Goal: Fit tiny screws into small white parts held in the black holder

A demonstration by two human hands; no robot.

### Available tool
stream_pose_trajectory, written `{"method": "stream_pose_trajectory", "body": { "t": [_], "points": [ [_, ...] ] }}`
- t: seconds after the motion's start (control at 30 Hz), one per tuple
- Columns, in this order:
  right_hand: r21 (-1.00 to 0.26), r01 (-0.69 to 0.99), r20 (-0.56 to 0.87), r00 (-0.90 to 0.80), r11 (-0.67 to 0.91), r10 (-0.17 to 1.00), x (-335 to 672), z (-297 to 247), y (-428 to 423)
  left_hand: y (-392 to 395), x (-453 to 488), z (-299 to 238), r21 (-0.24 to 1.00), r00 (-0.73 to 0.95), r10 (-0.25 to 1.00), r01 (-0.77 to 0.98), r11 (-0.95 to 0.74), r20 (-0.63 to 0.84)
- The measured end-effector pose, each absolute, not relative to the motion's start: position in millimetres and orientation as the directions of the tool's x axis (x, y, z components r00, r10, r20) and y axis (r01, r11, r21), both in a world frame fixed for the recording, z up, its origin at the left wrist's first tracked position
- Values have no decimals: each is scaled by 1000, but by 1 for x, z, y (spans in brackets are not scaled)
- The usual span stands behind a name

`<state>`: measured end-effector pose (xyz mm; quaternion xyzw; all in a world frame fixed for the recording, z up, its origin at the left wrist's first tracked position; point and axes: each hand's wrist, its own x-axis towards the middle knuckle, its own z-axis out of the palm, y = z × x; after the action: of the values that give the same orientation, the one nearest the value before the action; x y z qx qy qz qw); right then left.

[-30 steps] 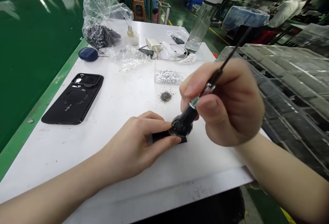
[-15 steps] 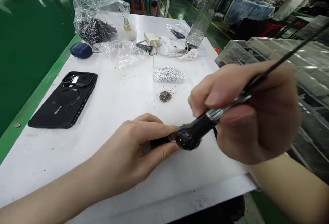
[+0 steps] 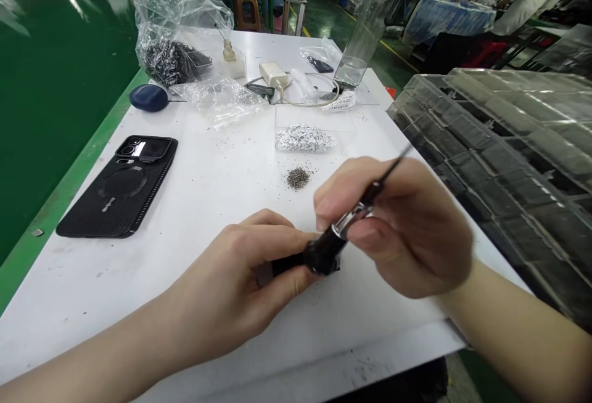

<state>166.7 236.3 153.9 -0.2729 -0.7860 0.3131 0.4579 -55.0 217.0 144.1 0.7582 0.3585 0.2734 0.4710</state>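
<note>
Your right hand (image 3: pixel 398 227) has dropped lower, its fingers pinching a black-handled screwdriver (image 3: pixel 328 252) against a dark piece (image 3: pixel 287 263) that your left hand (image 3: pixel 226 286) grips, mid-table near the front edge of the white table (image 3: pixel 194 206), below a small heap of dark specks (image 3: pixel 298 178).

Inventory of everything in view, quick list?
phone in black case: 1, black, table left
oval case: 1, navy, behind phone
plastic bag of dark parts: 1, clear, back left
tray of silver pieces: 1, clear, centre
dark granules: 1 pile, grey, before tray
charger: 1, white, back
bottle: 1, clear, back right
compartment organiser: 1, clear, right
black piece: 1, black, left hand
black-handled tool: 1, black, right hand
left hand: 1, bare
right hand: 1, bare
</note>
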Motion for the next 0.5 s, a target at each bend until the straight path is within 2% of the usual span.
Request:
{"method": "stream_pose_trajectory", "body": {
  "t": [0.07,0.17,0.2,0.23,0.27,0.37,0.43,0.5],
  "points": [
    [-738,84,617,-318,670,720,168,157,238,217,-54,144,906,589,804,290,-308,85],
    [-748,151,625,-166,646,763,179,167,247,214,-55,142,889,557,823,314,-332,111],
    [-735,200,621,-184,648,762,185,171,252,213,-55,142,886,529,838,317,-338,131],
    [-705,264,596,-283,659,751,192,176,258,213,-56,141,885,499,854,316,-342,152],
    [-701,315,534,-365,640,763,198,180,264,212,-57,139,884,473,863,308,-351,178],
    [-686,498,169,-601,531,781,212,191,278,212,-58,138,857,452,859,317,-405,239],
    [-647,630,-115,-637,429,762,215,192,283,211,-56,139,815,458,839,338,-471,295],
    [-602,715,-268,-600,356,754,215,191,286,210,-52,143,777,455,822,354,-520,342]
  ]
}}
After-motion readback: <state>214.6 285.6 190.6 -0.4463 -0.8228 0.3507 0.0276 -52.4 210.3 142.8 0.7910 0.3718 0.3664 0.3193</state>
